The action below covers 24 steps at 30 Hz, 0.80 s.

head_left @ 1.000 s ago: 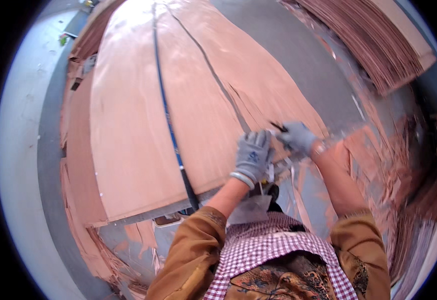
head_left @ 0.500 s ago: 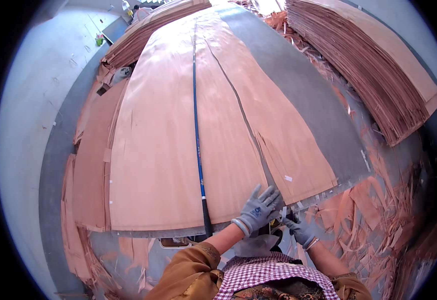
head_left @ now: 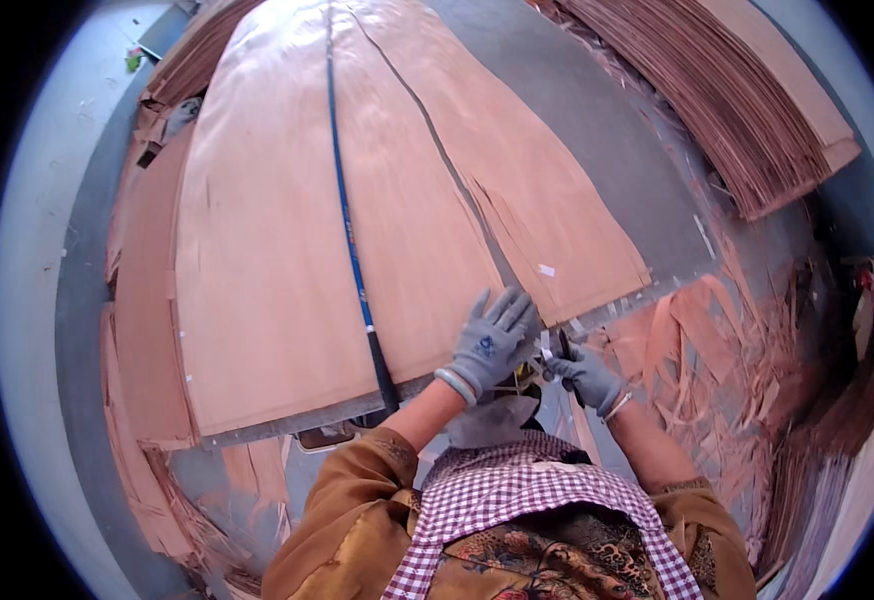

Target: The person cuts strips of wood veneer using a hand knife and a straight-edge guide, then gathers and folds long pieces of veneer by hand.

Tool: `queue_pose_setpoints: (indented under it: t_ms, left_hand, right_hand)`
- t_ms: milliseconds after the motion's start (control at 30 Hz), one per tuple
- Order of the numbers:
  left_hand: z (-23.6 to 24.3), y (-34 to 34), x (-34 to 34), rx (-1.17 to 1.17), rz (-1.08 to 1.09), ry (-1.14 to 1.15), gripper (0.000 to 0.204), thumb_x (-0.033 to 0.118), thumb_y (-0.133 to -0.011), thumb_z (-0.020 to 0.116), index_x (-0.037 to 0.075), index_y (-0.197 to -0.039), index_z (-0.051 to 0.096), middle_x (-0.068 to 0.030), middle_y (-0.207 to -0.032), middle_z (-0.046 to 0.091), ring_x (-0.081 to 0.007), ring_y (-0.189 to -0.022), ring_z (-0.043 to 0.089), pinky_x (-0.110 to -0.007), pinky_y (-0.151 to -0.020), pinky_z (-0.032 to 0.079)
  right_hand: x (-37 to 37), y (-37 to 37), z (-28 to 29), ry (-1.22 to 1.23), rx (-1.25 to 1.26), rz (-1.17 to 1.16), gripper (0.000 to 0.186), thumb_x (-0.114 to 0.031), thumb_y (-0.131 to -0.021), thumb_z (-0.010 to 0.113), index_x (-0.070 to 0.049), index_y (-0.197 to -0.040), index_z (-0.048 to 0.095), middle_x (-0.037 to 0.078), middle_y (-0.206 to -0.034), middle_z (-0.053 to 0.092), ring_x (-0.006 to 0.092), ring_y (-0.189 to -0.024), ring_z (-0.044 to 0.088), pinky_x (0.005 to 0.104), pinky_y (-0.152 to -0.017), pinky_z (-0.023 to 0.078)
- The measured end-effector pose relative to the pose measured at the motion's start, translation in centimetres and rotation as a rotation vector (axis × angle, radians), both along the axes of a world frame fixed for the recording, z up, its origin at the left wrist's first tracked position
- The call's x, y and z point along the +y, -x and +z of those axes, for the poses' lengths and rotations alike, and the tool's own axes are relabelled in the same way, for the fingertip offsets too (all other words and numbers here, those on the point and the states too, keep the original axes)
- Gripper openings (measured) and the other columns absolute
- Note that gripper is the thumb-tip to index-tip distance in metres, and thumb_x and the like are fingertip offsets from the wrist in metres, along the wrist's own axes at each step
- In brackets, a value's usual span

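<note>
My left hand (head_left: pixel 492 345), in a grey glove, lies flat with fingers extended at the near edge of a pale wood veneer sheet (head_left: pixel 267 220), by the lower end of a long dark gap (head_left: pixel 432 130). Just right of it, beyond the veneer's edge, my gloved right hand (head_left: pixel 589 375) is closed around a slim dark tool (head_left: pixel 565 345), whose kind I cannot make out. A short white strip (head_left: pixel 546 345) shows between the hands. Left of the gap, a long blue rod (head_left: pixel 350 230) with a black handle lies lengthwise on the veneer. A small white tape piece (head_left: pixel 547 270) sits on the right-hand veneer section.
Grey tabletop (head_left: pixel 587 130) shows right of the veneer. A tall veneer stack (head_left: pixel 707 100) stands at the far right, and more sheets (head_left: pixel 147 300) lie along the left. Torn veneer strips (head_left: pixel 687 350) litter the area right of my right hand.
The view has shifted, so the table sits higher and further left in it. My left hand stays flat by the gap; the right hand's dark tool and the white strip show more plainly.
</note>
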<state>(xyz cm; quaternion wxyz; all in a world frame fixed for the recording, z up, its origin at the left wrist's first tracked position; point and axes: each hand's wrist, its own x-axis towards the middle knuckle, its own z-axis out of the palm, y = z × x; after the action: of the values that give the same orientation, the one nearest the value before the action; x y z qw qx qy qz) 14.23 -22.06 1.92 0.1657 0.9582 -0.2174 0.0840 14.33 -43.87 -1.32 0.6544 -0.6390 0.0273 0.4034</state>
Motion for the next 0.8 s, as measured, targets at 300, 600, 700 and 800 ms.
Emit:
queue_pose_setpoints:
  t_ms: [300, 600, 700, 800]
  left_hand:
    - [-3.0, -0.7, -0.4, -0.066, -0.05, -0.049, 0.05, 0.034, -0.081, 0.059, 0.01, -0.125, 0.054, -0.0083, -0.128, 0.055, -0.0288, -0.128, 0.042, -0.052, -0.108, 0.022]
    - [-1.9, 0.3, -0.7, -0.003, -0.031, -0.046, 0.046, 0.028, -0.083, 0.058, 0.008, -0.124, 0.055, -0.0093, -0.13, 0.053, -0.0284, -0.128, 0.042, -0.051, -0.109, 0.021]
    - [-1.7, 0.2, -0.7, 0.01, -0.031, -0.048, 0.047, 0.028, -0.083, 0.059, 0.008, -0.124, 0.055, -0.0088, -0.131, 0.052, -0.0276, -0.129, 0.041, -0.05, -0.11, 0.021]
    - [-1.4, 0.4, -0.6, -0.018, -0.026, -0.063, 0.047, 0.028, -0.082, 0.059, 0.009, -0.125, 0.055, -0.0097, -0.13, 0.053, -0.0269, -0.128, 0.041, -0.049, -0.108, 0.025]
  right_hand:
    - [-1.7, 0.9, 5.7, -0.089, 0.012, -0.076, 0.024, -0.02, -0.087, 0.061, -0.005, -0.105, 0.061, -0.002, -0.083, 0.063, 0.0041, -0.069, 0.053, 0.0168, -0.054, 0.035]
    - [-9.7, -5.4, 7.6, -0.09, -0.241, -0.392, 0.028, -0.014, -0.089, 0.055, -0.002, -0.115, 0.056, 0.004, -0.088, 0.065, 0.0058, -0.067, 0.057, 0.0158, -0.047, 0.035]
    - [-10.5, -6.0, 7.8, -0.023, -0.278, -0.393, 0.028, -0.013, -0.089, 0.055, -0.002, -0.115, 0.056, 0.004, -0.087, 0.065, 0.0044, -0.064, 0.055, 0.0155, -0.047, 0.034]
    - [-10.4, -6.1, 8.2, -0.003, -0.307, -0.371, 0.026, -0.013, -0.091, 0.056, -0.001, -0.114, 0.057, 0.005, -0.087, 0.066, 0.0041, -0.063, 0.056, 0.0146, -0.047, 0.034]
